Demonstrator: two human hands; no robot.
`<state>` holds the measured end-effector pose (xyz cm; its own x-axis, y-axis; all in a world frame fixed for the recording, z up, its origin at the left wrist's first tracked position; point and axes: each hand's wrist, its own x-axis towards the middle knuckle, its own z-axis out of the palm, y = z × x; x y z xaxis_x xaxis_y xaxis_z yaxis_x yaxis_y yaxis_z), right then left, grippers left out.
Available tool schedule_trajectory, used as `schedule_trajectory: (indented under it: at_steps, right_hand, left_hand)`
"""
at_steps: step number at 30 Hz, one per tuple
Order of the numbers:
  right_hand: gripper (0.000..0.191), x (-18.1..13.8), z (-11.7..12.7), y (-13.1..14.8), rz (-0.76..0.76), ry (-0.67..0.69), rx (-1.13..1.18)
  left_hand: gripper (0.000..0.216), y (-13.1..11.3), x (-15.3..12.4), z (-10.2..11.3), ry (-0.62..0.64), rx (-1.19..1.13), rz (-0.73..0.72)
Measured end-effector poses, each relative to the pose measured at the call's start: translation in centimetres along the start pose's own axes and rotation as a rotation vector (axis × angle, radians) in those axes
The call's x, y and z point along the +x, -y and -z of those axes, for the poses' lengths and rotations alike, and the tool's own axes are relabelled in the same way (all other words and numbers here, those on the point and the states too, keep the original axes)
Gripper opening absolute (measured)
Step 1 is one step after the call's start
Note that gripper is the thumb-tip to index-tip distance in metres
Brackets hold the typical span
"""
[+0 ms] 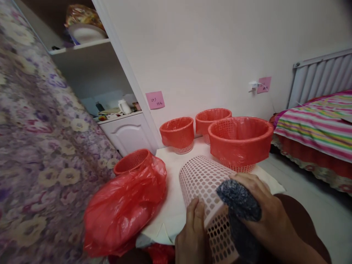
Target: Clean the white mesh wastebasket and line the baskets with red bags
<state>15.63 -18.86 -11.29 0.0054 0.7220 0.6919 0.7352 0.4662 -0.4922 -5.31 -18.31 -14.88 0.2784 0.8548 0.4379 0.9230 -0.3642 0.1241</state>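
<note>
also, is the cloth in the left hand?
No, the dark cloth is in the right hand, while the left hand is on the pale basket.

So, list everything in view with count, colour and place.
Tablecloth: one, cream, centre foreground
Mesh basket: one, pale pink, sideways at tablecloth's near edge
Cloth: one, dark grey, at mesh basket's rim
Lined baskets: four, red, three toward back, one left
Wall: one, white, background
Notes: two, pink, on wall
Plug: one, white, on wall
Curtain: one, purple floral, far left
Cabinet: one, white, beside curtain
Jug: one, white, on cabinet
Clutter: uncountable, mixed, around jug
Bundle: one, brown, upper left
Headboard: one, grey, far right
Bedspread: one, pink striped, far right
Left hand: one, bare, on mesh basket
Right hand: one, bare, gripping cloth
</note>
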Motion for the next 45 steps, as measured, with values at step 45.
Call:
schedule_trajectory:
  at_steps: [45]
  right_hand:
    - [0.055, -0.3, -0.9, 2.4, -0.005, -0.003, 0.155]
  left_hand:
    - [0.056, -0.5, -0.2, -0.6, -0.098, -0.042, -0.062]
